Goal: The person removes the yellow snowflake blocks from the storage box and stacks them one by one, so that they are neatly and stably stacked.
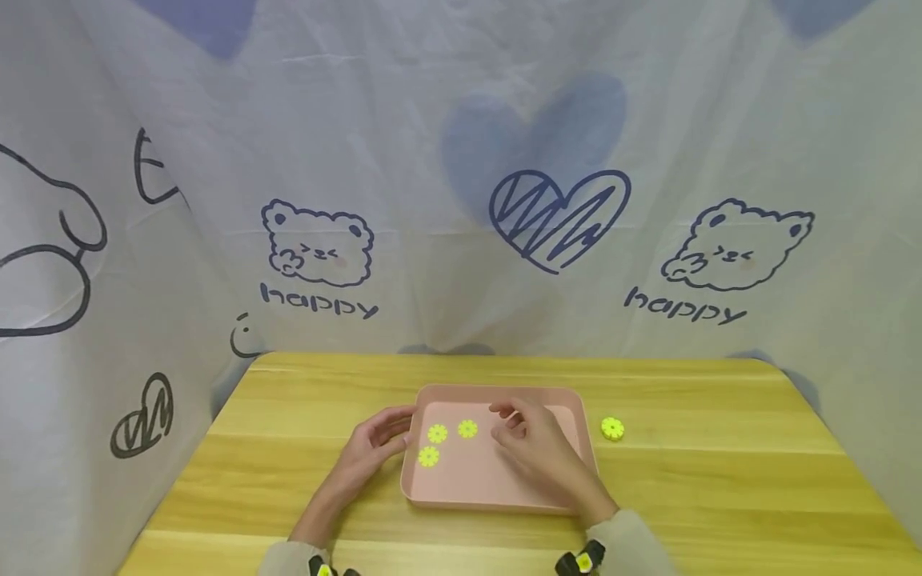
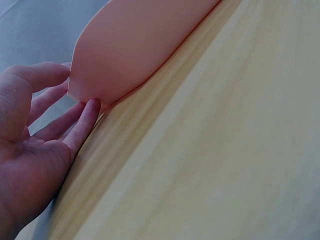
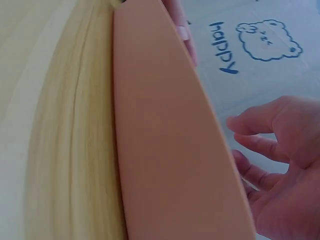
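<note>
A pink tray (image 1: 471, 480) lies on the table with three flat yellow notched discs (image 1: 467, 430) in its left part. Against the tray's left end rests my left hand (image 1: 363, 450); in the left wrist view its fingertips (image 2: 91, 107) touch the outer wall, fingers extended. Over the tray's right half hovers my right hand (image 1: 536, 448), its fingers loosely bent. The right wrist view shows that hand (image 3: 285, 165) beyond the tray's near wall, with nothing visible between thumb and fingers. To the tray's right, another yellow notched disc shape (image 1: 612, 429) sits on the table, looking thicker, like a stack.
The wood-grain table (image 1: 720, 480) extends on both sides of the tray. A pale cloth (image 1: 432, 160) printed with hearts and bear faces hangs behind the table and along its sides. Each wrist wears a black strap (image 1: 580, 560).
</note>
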`<state>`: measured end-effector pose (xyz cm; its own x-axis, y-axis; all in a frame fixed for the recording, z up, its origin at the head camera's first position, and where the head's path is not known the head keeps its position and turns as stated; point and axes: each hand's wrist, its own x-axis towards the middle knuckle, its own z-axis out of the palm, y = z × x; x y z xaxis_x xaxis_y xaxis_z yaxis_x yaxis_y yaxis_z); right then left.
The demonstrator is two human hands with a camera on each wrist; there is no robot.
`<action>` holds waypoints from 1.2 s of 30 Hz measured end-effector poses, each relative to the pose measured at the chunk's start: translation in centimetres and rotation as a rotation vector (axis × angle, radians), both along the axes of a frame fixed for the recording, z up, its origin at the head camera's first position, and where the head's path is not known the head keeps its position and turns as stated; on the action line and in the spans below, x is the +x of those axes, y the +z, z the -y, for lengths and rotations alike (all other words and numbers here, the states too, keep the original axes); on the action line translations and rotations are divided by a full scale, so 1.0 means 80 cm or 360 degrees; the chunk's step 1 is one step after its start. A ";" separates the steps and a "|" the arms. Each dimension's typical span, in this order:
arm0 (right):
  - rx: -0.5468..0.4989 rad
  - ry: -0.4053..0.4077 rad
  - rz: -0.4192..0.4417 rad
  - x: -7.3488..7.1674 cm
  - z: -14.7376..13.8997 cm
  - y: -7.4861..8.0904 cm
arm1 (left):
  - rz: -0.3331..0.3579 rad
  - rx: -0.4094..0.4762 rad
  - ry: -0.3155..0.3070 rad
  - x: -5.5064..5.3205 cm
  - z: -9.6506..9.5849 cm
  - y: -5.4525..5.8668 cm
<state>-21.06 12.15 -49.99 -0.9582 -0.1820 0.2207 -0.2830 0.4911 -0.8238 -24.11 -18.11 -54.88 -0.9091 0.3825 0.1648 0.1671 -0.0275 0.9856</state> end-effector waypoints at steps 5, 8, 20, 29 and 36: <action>0.0049 0.0027 0.0023 -0.016 0.019 -0.010 | 0.0003 0.0006 -0.0027 -0.002 0.002 0.000; 0.0109 0.0043 0.0016 -0.025 0.029 -0.019 | 0.0009 0.0007 -0.0020 -0.002 0.002 0.000; 0.0420 -0.0072 -0.0038 -0.031 0.056 -0.030 | 0.0018 -0.0011 0.0007 -0.002 0.001 0.000; 0.0388 -0.0046 0.0010 -0.028 0.055 -0.027 | 0.0036 -0.0002 0.0003 -0.001 0.001 0.000; 0.0247 0.0007 0.0036 -0.025 0.048 -0.027 | 0.0035 0.0002 -0.0003 -0.001 0.002 0.001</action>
<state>-23.07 8.35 -52.12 -0.9618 -0.2163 0.1677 -0.2674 0.6120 -0.7443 -24.16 -18.25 -54.84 -0.9119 0.3838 0.1453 0.1453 -0.0291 0.9890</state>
